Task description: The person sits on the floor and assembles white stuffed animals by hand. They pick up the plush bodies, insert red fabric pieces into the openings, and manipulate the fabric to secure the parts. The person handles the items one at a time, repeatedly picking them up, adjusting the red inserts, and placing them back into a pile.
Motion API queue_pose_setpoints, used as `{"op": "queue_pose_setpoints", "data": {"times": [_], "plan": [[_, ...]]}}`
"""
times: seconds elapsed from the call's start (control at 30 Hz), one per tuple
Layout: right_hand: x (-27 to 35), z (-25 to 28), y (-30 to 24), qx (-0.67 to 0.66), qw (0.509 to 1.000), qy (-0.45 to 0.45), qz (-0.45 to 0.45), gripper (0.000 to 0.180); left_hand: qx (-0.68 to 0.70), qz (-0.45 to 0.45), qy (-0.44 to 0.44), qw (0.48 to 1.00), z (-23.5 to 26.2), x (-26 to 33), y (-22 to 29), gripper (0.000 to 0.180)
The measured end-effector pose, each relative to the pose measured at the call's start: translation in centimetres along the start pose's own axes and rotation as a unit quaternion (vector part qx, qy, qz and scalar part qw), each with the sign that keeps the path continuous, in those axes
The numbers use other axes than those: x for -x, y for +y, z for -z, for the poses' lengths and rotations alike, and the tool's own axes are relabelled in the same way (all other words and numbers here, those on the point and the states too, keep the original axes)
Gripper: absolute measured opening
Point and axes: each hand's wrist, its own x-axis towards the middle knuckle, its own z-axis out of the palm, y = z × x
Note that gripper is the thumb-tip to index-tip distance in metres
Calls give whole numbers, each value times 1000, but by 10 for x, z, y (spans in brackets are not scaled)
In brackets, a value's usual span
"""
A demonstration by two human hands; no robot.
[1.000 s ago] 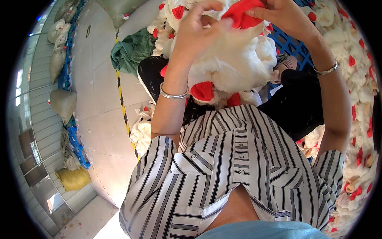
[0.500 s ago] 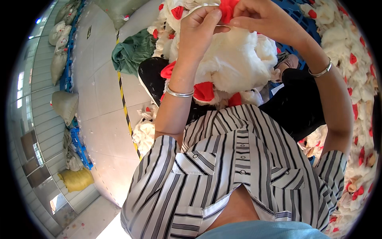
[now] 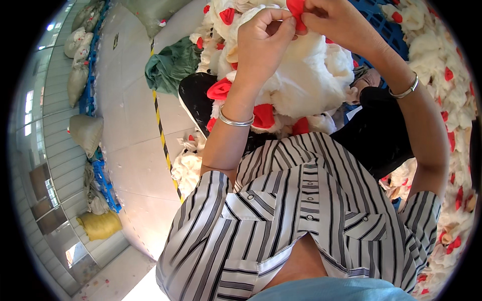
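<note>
Striped cotton filled the near part of the view: the person's black-and-white shirt [image 3: 301, 220], both bare forearms rising from it, each with a silver bangle [image 3: 235, 121]. Above the lap lay a heap of white plush toys [image 3: 306, 80] with red fabric parts, resting against dark trousers [image 3: 376, 135]. Higher, the left hand [image 3: 263, 42] was curled nearly closed, thumb and forefinger pinched on white stuffing or fabric at the top of the toy. The right hand [image 3: 336, 22] was closed too, its fingers [image 3: 306, 17] gripping a small red piece [image 3: 296, 7] at the frame's upper edge, just touching the left hand. The step looked like working that red part on the toy held up between the hands; the next move would probably need a steady pinch and a careful pull or tuck. Beyond, more toys spread right, with a green cloth [image 3: 170, 62] and a yellow-black floor line [image 3: 163, 135] left.
</note>
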Motion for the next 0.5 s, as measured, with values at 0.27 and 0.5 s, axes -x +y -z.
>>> {"op": "queue_pose_setpoints", "data": {"times": [0.27, 0.5], "plan": [[-2, 16, -17, -58, 997, -20, -50, 13, 15, -6, -31, 999, 2, -11, 11, 17], [-1, 25, -32, 133, 979, 39, 148, 22, -21, 53, -84, 995, 13, -21, 21, 17]]}}
